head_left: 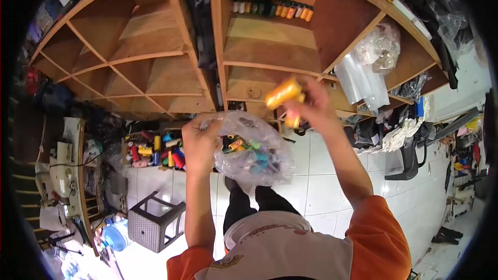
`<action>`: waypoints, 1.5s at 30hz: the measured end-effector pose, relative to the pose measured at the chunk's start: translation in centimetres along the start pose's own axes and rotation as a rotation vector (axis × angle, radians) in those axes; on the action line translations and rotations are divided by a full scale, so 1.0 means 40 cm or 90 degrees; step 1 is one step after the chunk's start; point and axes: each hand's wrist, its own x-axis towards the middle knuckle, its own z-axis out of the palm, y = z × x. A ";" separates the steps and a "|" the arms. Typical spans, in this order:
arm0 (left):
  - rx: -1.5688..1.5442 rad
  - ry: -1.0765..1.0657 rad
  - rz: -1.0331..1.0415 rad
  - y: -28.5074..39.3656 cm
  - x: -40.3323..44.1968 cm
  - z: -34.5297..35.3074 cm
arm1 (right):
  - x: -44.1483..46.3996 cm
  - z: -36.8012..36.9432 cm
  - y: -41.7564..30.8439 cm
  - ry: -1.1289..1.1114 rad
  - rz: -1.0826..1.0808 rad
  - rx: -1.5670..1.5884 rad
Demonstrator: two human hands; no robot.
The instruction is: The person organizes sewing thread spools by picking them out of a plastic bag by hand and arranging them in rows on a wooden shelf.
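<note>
My left hand (199,137) is closed on the rim of a clear plastic bag (280,163), which hangs in front of my body with several coloured spools inside. To the right and a little higher, my right hand (314,105) holds yellow-orange thread spools (284,94), one pointing left and another below it. On an upper shelf (270,36) of the wooden unit, a row of spools (295,11) runs from white and dark green to orange.
Below the shelves, a box of mixed spools (155,150) lies on the left. A dark stool (155,221) and a blue water bottle (116,235) stand at lower left. Plastic bags (371,59) hang from the right shelves, above a dark chair (410,163).
</note>
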 end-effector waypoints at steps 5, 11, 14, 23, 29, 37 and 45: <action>0.015 0.015 -0.017 -0.082 0.045 -0.007 | 0.229 -0.182 0.067 0.306 -0.027 -0.140; 0.041 0.073 -0.070 -0.122 0.076 -0.025 | 0.515 -0.440 0.326 0.470 -0.039 -0.321; 0.045 0.085 -0.105 -0.141 0.087 -0.045 | 0.597 -0.467 0.354 0.558 0.036 -0.463; 0.079 0.108 -0.145 -0.174 0.134 -0.072 | 0.731 -0.535 0.473 0.598 0.060 -0.662; 0.067 0.120 -0.125 -0.198 0.149 -0.093 | 0.737 -0.510 0.452 0.637 0.166 -0.639; 0.070 0.124 -0.124 -0.184 0.159 -0.103 | 0.723 -0.548 0.489 0.623 -0.040 -0.661; 0.086 0.124 -0.127 -0.197 0.161 -0.098 | 0.665 -0.518 0.425 0.520 -0.001 -0.817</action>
